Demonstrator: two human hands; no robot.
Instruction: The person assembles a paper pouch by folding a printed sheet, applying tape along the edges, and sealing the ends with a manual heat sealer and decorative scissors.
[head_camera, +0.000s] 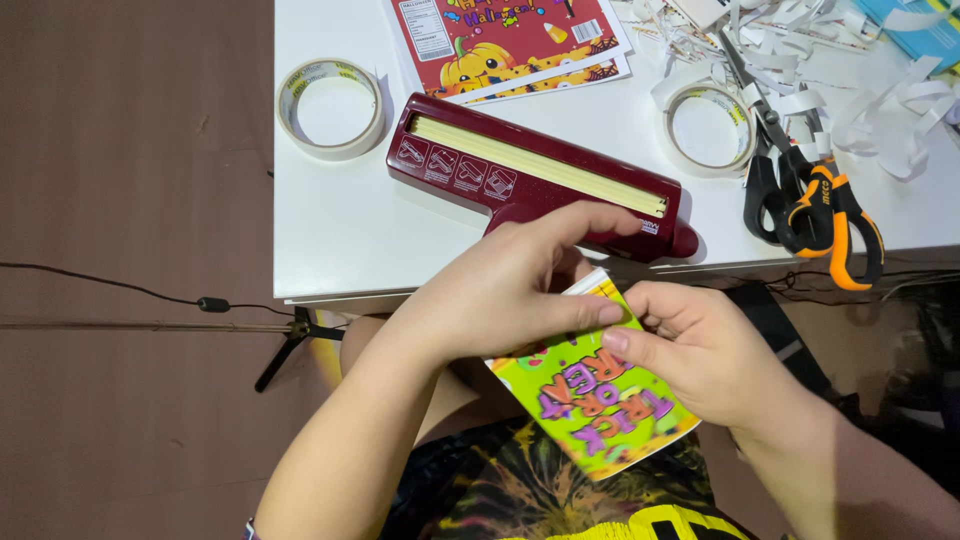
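Note:
My left hand (510, 290) and my right hand (700, 345) both pinch a small green printed paper bag (590, 400) with purple and orange lettering, held over my lap just below the table's front edge. The fingertips of the two hands meet at the bag's upper edge. Right behind my left hand, a dark red heat sealer (530, 175) with a yellowish strip lies slantwise on the white table (340, 220).
Two rolls of clear tape (330, 108) (708, 128) lie on the table, with printed red sheets (510, 40) at the back. Black and orange-handled scissors (815, 195) rest among white paper strips (880, 100) at the right. A cable and a tripod foot (285, 350) are on the brown floor.

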